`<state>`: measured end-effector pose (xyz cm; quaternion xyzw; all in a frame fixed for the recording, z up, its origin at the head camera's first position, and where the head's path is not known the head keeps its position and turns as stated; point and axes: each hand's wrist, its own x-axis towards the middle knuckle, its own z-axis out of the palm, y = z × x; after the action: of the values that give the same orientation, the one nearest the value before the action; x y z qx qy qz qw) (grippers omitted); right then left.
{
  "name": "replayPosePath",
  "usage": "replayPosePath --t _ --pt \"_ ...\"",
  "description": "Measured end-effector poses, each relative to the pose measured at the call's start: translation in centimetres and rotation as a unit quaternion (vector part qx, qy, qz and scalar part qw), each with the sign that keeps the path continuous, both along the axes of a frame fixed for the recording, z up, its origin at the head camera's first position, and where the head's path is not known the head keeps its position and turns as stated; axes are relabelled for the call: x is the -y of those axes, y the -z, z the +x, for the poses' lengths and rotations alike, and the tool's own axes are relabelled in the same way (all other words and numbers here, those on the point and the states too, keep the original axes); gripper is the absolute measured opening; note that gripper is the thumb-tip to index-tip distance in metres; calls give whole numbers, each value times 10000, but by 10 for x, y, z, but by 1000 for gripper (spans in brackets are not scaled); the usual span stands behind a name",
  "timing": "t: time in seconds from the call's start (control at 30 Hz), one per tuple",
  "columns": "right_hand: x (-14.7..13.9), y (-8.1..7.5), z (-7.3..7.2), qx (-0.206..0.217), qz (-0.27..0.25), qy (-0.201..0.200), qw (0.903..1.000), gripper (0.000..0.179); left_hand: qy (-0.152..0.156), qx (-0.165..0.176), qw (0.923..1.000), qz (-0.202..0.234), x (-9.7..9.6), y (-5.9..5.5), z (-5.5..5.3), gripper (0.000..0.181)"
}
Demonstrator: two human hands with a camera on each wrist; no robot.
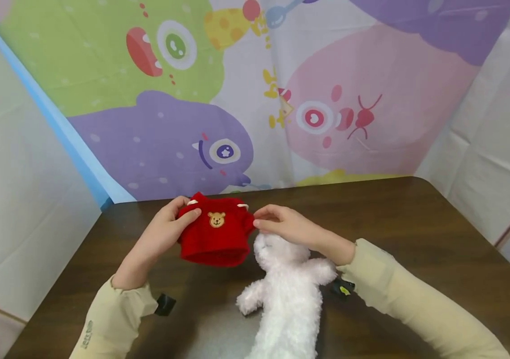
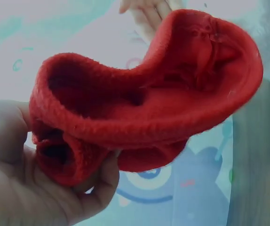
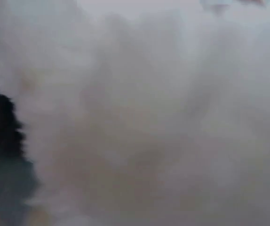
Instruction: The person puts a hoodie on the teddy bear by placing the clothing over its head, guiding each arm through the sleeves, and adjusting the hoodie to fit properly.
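A small red doll sweater (image 1: 214, 237) with a bear-face patch and white cord bits at the neckline is held up over the table. My left hand (image 1: 165, 227) grips it by its left side, thumb in front. In the left wrist view the sweater (image 2: 125, 122) shows its wide bottom opening, and fingers of the left hand (image 2: 92, 197) curl beneath a sleeve. My right hand (image 1: 288, 227) has its loosely bent fingertips right at the sweater's right sleeve. Under that hand lies a white plush toy (image 1: 288, 299), its head partly covered. White plush fur (image 3: 149, 117) fills the right wrist view, blurred.
The dark wooden table (image 1: 394, 224) ends at a hanging cloth (image 1: 349, 75) printed with cartoon monsters. Pale sheets (image 1: 12, 164) hang at both sides. Black camera pieces (image 1: 165, 304) show at the cuffs.
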<state>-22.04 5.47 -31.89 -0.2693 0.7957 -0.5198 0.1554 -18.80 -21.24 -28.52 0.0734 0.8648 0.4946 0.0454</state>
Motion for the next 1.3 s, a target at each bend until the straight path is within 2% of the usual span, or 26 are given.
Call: replayPosePath --t 0.2,0.37,0.53,0.6,0.77,0.9,0.97,1.1,1.2,1.3 --pt "0 2 -4 248 122 384 9989 54 226 -207 9957 869 -7 0 1 25" --pt "1 1 -6 786 -448 314 9954 49 276 -268 9855 1651 -17 2 -1 19" --pt "0 3 -4 819 -975 450 9908 41 350 -111 9742 2226 -25 8 -5 29" --pt "-2 3 -4 729 -1171 481 9893 39 384 -142 9742 2219 -28 11 -6 31" --pt "-8 1 -5 754 -1833 553 9786 35 273 -206 9829 1812 -32 21 -9 35" --pt "-15 -3 -6 916 -2157 679 9698 38 175 -60 9827 1841 -34 26 -11 35" --pt "-19 -4 -7 967 -2253 741 9666 39 169 24 9800 1980 -34 27 -12 35" --pt "-27 -5 -9 1002 -2470 826 9603 42 163 260 9682 2484 -33 28 -13 33" --pt "-33 -5 -10 1028 -2630 929 9548 42 249 421 9593 2780 -30 30 -14 35" --pt "-38 -3 -9 1028 -2701 1002 9521 43 415 493 9555 2879 -29 32 -15 39"
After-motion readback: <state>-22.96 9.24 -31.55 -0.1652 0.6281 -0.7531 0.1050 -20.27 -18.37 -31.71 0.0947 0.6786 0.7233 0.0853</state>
